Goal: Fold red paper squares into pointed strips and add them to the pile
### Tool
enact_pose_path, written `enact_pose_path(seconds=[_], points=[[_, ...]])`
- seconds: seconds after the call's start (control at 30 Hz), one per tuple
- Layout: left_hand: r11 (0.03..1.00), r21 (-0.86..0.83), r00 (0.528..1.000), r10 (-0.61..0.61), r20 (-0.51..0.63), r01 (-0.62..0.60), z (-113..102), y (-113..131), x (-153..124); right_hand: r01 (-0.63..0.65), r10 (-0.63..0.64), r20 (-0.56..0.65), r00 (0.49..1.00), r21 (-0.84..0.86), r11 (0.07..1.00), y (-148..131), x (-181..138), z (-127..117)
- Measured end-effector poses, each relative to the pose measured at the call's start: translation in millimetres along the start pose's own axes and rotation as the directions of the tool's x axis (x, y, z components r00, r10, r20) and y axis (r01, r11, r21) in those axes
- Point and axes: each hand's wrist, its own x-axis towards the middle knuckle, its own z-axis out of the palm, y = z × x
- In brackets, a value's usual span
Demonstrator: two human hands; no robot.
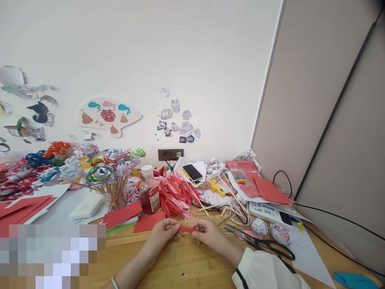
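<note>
A narrow red paper strip (187, 229) is stretched between my two hands, just above the wooden table (180, 265). My left hand (166, 234) pinches one end between thumb and fingers. At the other end, my right hand (208, 234) grips the strip the same way. Behind my hands lies a heap of folded red and pink paper strips (177, 194). Flat red paper sheets (148, 221) rest beside my left hand. Black-handled scissors (261, 243) lie to the right of my right hand, blades toward it.
A bottle of red liquid (149, 196) stands by a bunch of paper flowers on sticks (111, 172). To the right are a yellow glue gun (218, 188), a phone (193, 172), bead strings (239, 212) and crumpled paper balls (259, 226). Black cables (325, 214) cross the right side.
</note>
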Motion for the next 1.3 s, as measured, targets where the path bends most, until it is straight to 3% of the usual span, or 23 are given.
enact_pose_path(seconds=[0.27, 0.53, 0.67, 0.8, 1.1, 1.3], points=[[0.994, -0.035, 0.991, 0.098, -0.094, -0.102, -3.2, 1.4, 2.2, -0.128, 0.124, 0.071, 0.990, 0.059, 0.990, -4.4, 0.3, 9.9], [0.977, -0.105, 0.980, 0.179, -0.084, -0.187, 0.2, 12.4, -6.4, -0.054, 0.048, 0.104, 0.993, 0.058, 0.997, -0.1, 2.0, 22.4], [0.965, -0.164, 0.974, 0.184, -0.132, -0.204, 0.8, 15.3, -10.5, -0.033, 0.027, 0.115, 0.993, 0.050, 0.998, -4.0, 2.8, 25.5], [0.965, -0.108, 0.954, 0.211, -0.212, -0.238, -2.5, 15.7, -8.3, -0.068, 0.055, 0.165, 0.985, 0.074, 0.995, -2.6, 3.5, 26.9], [0.972, -0.100, 0.954, 0.186, -0.237, -0.214, -7.1, 13.7, -4.6, -0.022, 0.026, 0.062, 0.998, -0.065, 0.998, -1.4, 1.3, 24.3], [0.960, -0.152, 0.940, 0.186, -0.285, -0.236, -7.5, 14.9, -8.3, -0.001, 0.010, 0.187, 0.982, -0.046, 0.999, 0.1, -0.4, 23.5]])
